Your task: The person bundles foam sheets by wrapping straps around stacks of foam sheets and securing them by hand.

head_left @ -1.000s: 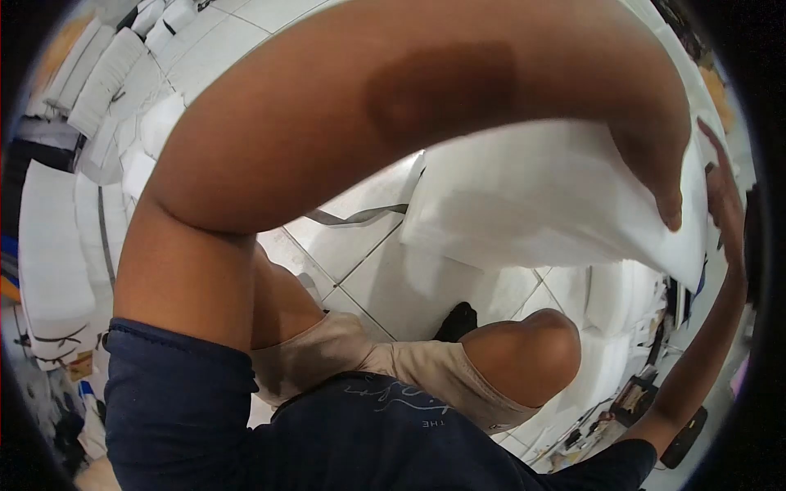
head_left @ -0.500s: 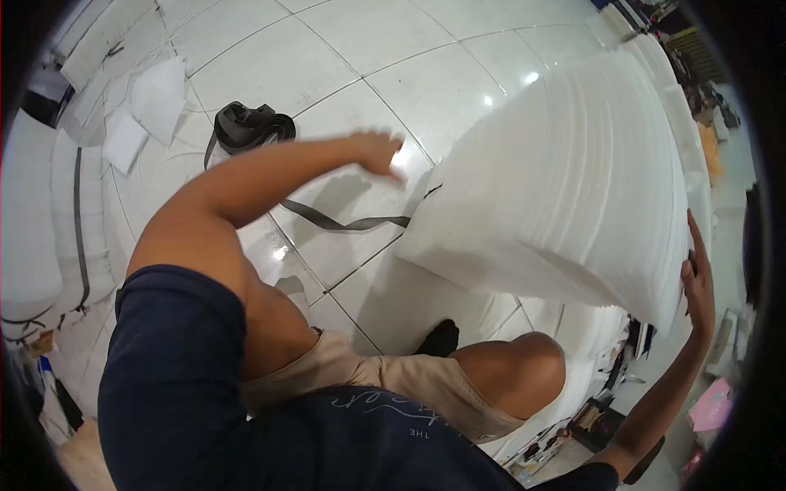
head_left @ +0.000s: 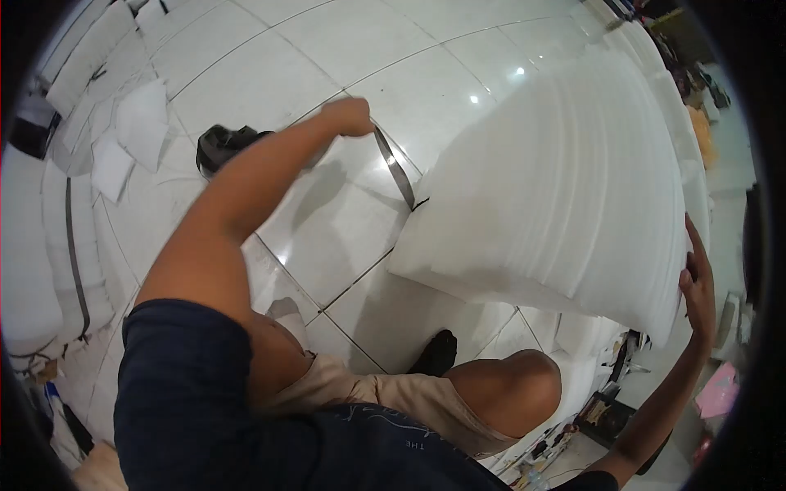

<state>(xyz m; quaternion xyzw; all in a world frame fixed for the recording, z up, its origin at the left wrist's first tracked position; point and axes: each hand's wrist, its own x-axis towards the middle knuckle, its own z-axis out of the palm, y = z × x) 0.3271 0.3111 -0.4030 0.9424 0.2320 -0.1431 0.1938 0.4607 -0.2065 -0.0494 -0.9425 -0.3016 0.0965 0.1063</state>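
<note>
My left hand (head_left: 349,116) is closed around a dark grey strap (head_left: 395,168). From the fist the strap runs down to the near-left edge of a thick stack of white foam sheets (head_left: 540,180), where it goes out of sight. My right hand (head_left: 697,286) lies against the right side of this stack, its fingers stretched out and touching the foam. The stack stands on the floor and leans, its layers slightly curved. Partly behind my left forearm sits a coil of the same dark strap (head_left: 223,147).
White tiles (head_left: 327,204) make up the floor. Loose white foam pieces (head_left: 141,123) lie at the far left, beside strapped white bundles (head_left: 74,245). My foot in a black sock (head_left: 438,350) is close in front of the stack. Mixed clutter and a pink item (head_left: 717,391) are at the right.
My left hand has closed on the strap and lifted it off the floor, moving up and slightly left. My right hand stays against the foam stack.
</note>
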